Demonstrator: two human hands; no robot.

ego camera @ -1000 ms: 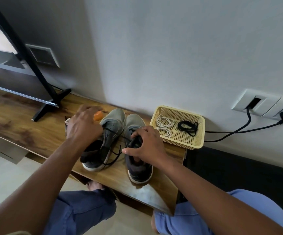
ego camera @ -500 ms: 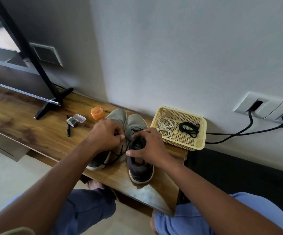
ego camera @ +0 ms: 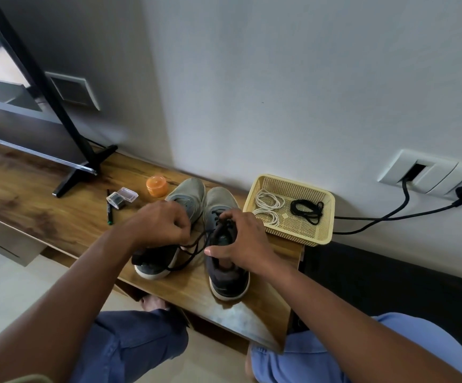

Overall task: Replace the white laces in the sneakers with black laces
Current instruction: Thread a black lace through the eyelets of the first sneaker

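Two grey sneakers side by side on a wooden shelf, toes to the wall.
The left hand [ego camera: 163, 225] pinches a black lace [ego camera: 194, 251] over the left sneaker [ego camera: 169, 244]; the right hand [ego camera: 241, 241] grips the right sneaker [ego camera: 225, 272], heel near the shelf [ego camera: 44, 217] front edge. Yellow basket [ego camera: 293, 230] just right.

grey wall [ego camera: 293, 78], wall sockets [ego camera: 429, 172], wooden bench [ego camera: 30, 194], pale tiled floor [ego camera: 0, 288], daylight upper left.
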